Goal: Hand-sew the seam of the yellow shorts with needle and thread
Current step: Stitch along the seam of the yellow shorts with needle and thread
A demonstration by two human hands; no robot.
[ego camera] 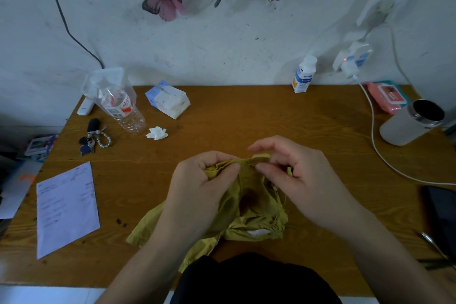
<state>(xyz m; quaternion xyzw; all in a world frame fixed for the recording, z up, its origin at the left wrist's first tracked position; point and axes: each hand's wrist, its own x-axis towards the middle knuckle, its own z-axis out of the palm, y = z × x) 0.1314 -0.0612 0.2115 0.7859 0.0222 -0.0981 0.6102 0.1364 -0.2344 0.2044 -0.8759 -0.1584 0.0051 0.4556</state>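
Wooden table (246, 118) fills most of the frame. Yellow shorts (256, 207) lie crumpled at its lower centre, the upper edge lifted between both hands.

Left hand (197, 180), just left of centre, has its fingers curled tight round a bunched fold of the shorts, thumb pressed along the seam. Right hand (296, 175), just right of centre, closes thumb and forefinger narrowly on the needle (250, 163), a thin dark sliver lying in the seam between the two thumbs; its other fingers curl loosely behind. Thread is too fine to make out.

Paper (66, 210) lies flat at lower left. A tumbler (409, 123) stands at the right edge, with a white cable (375, 140) curving past it. A clear bottle (123, 108) sits tilted at upper left, a tissue pack (167, 101) beside it. Keys (92, 137) rest below the bottle, and a crumpled tissue (157, 133) lies near its base.
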